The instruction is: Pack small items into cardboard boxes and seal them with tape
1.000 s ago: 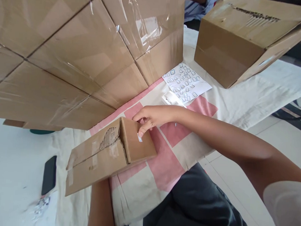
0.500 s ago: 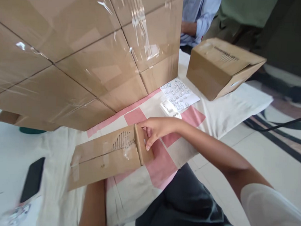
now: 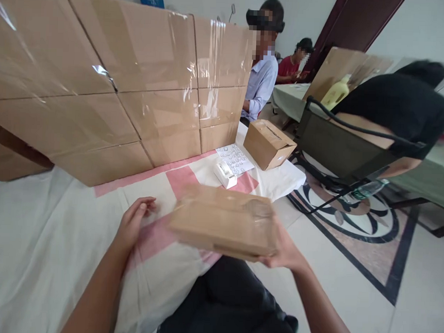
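Observation:
A flat cardboard box [image 3: 220,220], blurred by motion, is held up over the front of the table. My right hand [image 3: 286,246] grips its right end, the thumb and some fingers hidden behind the box. To the left of the box, my left hand [image 3: 134,219] rests near the cloth with its fingers loosely extended and holds nothing. Beyond the box stands a small white device [image 3: 224,174], too small to name. Beside it lies a white sheet with rows of small drawn shapes [image 3: 237,159].
A wall of taped cardboard boxes [image 3: 154,110] rises along the table's back. Another closed carton [image 3: 268,144] sits at the right corner of the cloth-covered table [image 3: 84,259]. A person in a light blue shirt [image 3: 263,80] is behind; a folding chair [image 3: 332,146] stands to the right.
My left hand has come off the box and moved to its left. My right hand has carried the box rightward, up from the cloth. The view has tilted up, showing more of the room.

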A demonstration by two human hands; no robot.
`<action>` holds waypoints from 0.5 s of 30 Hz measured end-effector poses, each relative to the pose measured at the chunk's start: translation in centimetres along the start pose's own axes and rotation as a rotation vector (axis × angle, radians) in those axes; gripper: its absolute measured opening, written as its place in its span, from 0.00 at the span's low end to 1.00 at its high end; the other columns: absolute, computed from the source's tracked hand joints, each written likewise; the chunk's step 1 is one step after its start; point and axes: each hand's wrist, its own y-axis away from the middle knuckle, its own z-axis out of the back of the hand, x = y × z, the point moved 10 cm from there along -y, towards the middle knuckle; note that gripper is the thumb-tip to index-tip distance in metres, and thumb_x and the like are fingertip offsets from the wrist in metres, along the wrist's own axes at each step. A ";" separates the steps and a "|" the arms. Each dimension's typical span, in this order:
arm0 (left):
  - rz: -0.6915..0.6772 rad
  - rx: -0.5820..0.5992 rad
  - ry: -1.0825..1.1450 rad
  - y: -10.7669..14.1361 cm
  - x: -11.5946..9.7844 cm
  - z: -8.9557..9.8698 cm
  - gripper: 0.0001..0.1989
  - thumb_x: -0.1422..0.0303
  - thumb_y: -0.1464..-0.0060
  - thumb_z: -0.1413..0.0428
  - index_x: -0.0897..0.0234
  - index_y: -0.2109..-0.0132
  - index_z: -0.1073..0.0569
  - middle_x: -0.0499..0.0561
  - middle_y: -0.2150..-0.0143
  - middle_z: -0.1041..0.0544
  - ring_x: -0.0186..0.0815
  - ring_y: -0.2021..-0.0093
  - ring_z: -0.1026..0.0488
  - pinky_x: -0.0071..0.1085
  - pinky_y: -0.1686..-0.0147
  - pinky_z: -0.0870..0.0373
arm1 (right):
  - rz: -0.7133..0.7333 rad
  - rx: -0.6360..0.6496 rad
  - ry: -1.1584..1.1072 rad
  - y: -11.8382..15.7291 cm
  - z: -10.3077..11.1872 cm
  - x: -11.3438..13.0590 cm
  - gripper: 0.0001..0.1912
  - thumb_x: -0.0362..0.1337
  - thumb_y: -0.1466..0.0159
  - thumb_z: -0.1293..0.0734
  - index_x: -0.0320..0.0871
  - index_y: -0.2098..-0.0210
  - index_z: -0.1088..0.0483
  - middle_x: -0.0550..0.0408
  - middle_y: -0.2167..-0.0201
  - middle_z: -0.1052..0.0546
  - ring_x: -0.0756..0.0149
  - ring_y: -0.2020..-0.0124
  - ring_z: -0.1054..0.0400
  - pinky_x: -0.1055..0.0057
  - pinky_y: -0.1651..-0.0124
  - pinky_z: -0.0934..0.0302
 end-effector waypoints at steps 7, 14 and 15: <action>0.021 0.037 0.058 -0.3 1.6 -1.1 0.23 0.45 0.36 0.53 0.53 0.47 0.29 0.49 0.58 0.23 0.42 0.56 0.26 0.38 0.49 0.32 | -0.168 -0.778 0.131 7.8 22.0 -6.2 0.51 0.51 0.57 0.21 0.51 0.39 0.43 0.42 0.43 0.28 0.41 0.40 0.30 0.43 0.41 0.33; 0.078 0.075 0.003 0.1 1.2 -1.6 0.22 0.46 0.36 0.54 0.52 0.46 0.30 0.48 0.59 0.23 0.43 0.55 0.25 0.38 0.49 0.33 | -0.171 -0.684 0.268 -5.0 22.5 -8.0 0.55 0.55 0.56 0.24 0.43 0.38 0.51 0.34 0.41 0.33 0.49 0.48 0.26 0.56 0.47 0.28; 0.078 0.076 -0.004 0.2 1.0 -1.6 0.22 0.46 0.36 0.54 0.52 0.46 0.30 0.48 0.59 0.23 0.43 0.55 0.25 0.37 0.50 0.32 | -0.169 -0.654 0.283 -7.4 21.9 -8.0 0.55 0.56 0.55 0.25 0.42 0.37 0.51 0.33 0.41 0.33 0.50 0.49 0.26 0.59 0.49 0.27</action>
